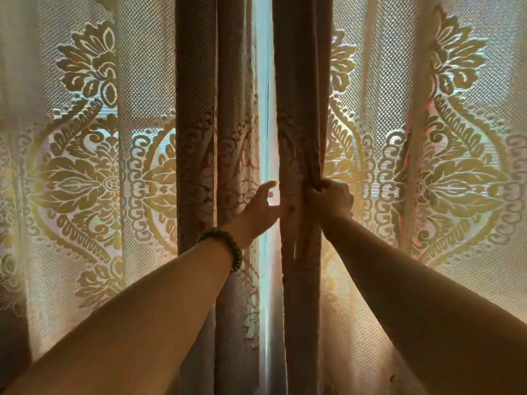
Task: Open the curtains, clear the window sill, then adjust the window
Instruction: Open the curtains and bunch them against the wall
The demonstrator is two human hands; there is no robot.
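Two lace curtains with a large floral pattern hang in front of me, backlit by daylight. The left curtain [85, 166] and the right curtain [442, 166] almost meet at a narrow bright gap [266, 109] in the middle. My right hand [330, 199] is shut on the bunched inner edge of the right curtain. My left hand [261, 208], a green bead bracelet on its wrist, reaches into the gap beside the left curtain's folded edge [228, 138], fingers apart. The window and the sill are hidden behind the fabric.
The curtains fill the whole view from side to side. A pale vertical strip, perhaps the window frame [268, 352], shows through the gap lower down.
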